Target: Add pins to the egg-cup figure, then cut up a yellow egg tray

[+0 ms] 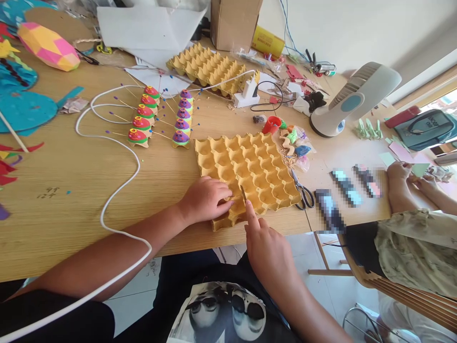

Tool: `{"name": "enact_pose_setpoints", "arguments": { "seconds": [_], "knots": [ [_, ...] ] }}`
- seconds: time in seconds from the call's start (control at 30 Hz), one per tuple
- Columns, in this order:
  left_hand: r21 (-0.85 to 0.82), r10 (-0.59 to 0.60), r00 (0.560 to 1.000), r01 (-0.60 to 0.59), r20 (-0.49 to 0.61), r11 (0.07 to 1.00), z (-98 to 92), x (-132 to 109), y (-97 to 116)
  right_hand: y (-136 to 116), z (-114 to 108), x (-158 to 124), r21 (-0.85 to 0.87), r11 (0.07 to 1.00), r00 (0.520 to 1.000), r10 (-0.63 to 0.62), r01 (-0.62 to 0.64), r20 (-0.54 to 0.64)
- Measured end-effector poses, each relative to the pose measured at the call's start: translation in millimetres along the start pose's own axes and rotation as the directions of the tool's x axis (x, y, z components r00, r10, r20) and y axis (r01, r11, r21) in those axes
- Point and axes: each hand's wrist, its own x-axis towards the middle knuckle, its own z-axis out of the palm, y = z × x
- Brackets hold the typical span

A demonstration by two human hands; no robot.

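Note:
A yellow-brown cardboard egg tray [250, 166] lies on the table in front of me, near the front edge. My left hand [205, 200] presses on its near left part, fingers bent over the ridges and gripping the cardboard. In my right hand [266, 238] is a small knife [243, 192], its narrow blade touching the tray between two rows of cups. The index finger stretches along the knife, and the handle is hidden in my palm. Black-handled scissors [303, 191] lie against the tray's right side.
Painted egg-carton strips with red [139, 123] and purple tops [183, 119] stand beyond my left hand. Another egg tray [210, 69] lies at the back. A white cable [107, 209] crosses the left side. A fan [353, 95] and a co-worker's hands [410, 181] are at right.

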Motion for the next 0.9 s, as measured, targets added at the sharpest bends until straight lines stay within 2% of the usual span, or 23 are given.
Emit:
{"name": "enact_pose_setpoints", "arguments": {
  "seconds": [0.2, 0.33, 0.47, 0.63, 0.77, 0.9],
  "knots": [
    [-0.002, 0.006, 1.000, -0.006, 0.001, 1.000, 1.1, 0, -2, 5, -8, -2, 0.028, 1.000, 0.998, -0.006, 0.004, 0.062],
    [-0.004, 0.002, 1.000, -0.002, 0.001, 1.000, 1.0, 0, -2, 7, -11, -2, 0.037, 0.999, 0.998, -0.010, 0.008, 0.063],
    [-0.009, -0.004, 1.000, 0.004, 0.000, 1.000, 0.8, 0, -1, 13, -11, -6, 0.074, 0.997, 0.999, -0.007, 0.004, 0.040],
    [-0.039, -0.012, 1.000, 0.012, -0.012, 0.999, 2.4, 0, -2, 23, -7, -11, 0.176, 0.983, 0.996, 0.061, -0.048, -0.068],
    [-0.044, -0.001, 1.000, 0.000, -0.026, 0.999, 3.0, -1, -3, 22, 0, -12, 0.212, 0.977, 0.994, 0.015, 0.009, -0.109],
    [-0.024, 0.014, 0.999, -0.015, -0.033, 1.000, 2.6, -1, -3, 18, 6, -9, 0.206, 0.978, 0.996, -0.012, 0.031, -0.093]
  ]
}}
